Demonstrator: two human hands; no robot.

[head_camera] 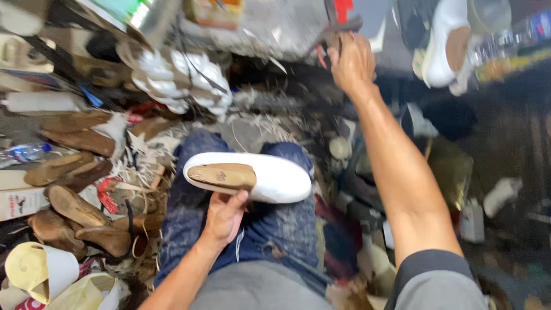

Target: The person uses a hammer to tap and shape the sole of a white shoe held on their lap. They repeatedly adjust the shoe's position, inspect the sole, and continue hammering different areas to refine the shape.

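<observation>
My left hand [224, 215] holds a white shoe [270, 175] from below, over my lap in blue patterned trousers. The shoe lies on its side with a wooden last [224, 175] showing in its opening. My right hand [350, 60] is stretched far forward and grips a dark metal tool with red parts [338, 26] at the far edge of the floor space. Its fingers are closed around the tool's handles.
Several wooden lasts [72, 166] and leather scraps lie on the left. A stack of white soles [178, 80] sits ahead left. Another white shoe on a last [445, 43] stands at top right, beside a plastic bottle [505, 43]. White cups [40, 270] sit lower left.
</observation>
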